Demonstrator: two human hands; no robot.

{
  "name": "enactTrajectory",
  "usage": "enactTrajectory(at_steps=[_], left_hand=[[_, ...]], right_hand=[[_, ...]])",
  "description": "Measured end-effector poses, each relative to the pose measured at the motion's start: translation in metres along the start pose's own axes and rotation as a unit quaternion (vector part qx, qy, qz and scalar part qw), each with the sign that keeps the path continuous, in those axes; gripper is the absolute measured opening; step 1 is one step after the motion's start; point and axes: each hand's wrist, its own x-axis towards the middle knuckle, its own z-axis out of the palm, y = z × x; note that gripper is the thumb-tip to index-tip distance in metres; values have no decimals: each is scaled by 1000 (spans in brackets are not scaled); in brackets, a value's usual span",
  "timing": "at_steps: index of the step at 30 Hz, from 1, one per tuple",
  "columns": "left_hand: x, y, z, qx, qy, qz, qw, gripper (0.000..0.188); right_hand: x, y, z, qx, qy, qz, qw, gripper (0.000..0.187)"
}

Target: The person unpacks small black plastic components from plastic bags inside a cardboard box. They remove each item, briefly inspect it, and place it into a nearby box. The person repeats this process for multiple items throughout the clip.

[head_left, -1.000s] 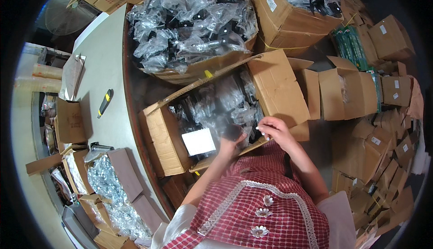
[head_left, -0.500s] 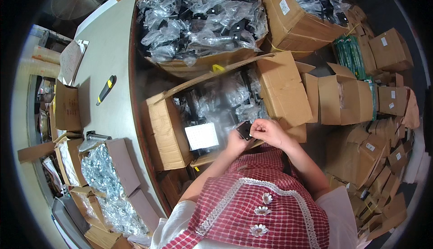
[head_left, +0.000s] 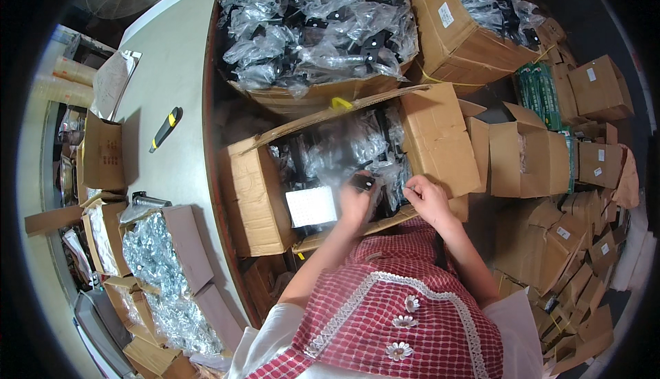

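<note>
My left hand is closed around a black plate-like part with small holes, held over the open carton in front of me. Just to its right, apart from the part, my right hand has thumb and fingers pinched together; whatever may be between them is too small to make out. A white sheet of small labels lies inside the carton, left of my left hand. Under and beyond it are black parts in clear plastic bags.
Beyond the carton stands a large box heaped with bagged black parts. On the left table lie a yellow-and-black utility knife and boxes of bagged pieces. Several cartons crowd the right side.
My hands have moved apart. The left hand has shifted slightly left with the black part, now tilted differently; the right hand has drawn away from it to the right.
</note>
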Motion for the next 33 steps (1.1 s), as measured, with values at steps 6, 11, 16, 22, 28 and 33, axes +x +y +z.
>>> enactTrajectory(at_steps=[6, 11, 16, 22, 28, 33], left_hand=[[47, -9, -3, 147, 95, 118, 977, 30], [74, 0, -7, 318, -39, 131, 938, 35], [82, 26, -30, 159, 14, 108, 981, 28], [63, 67, -56, -248, 44, 18, 968, 20], [15, 95, -67, -288, 19, -33, 957, 17], [-3, 96, -66, -267, 22, -13, 963, 17]], right_hand=[[4, 18, 1, 62, 35, -4, 997, 29], [9, 37, 4, 56, 11, -17, 998, 27], [11, 43, 5, 196, -3, -47, 980, 26], [22, -4, -12, 336, -50, -98, 936, 25], [27, -61, -16, 254, 54, -163, 952, 16], [11, -81, -13, -53, 191, -252, 947, 7]])
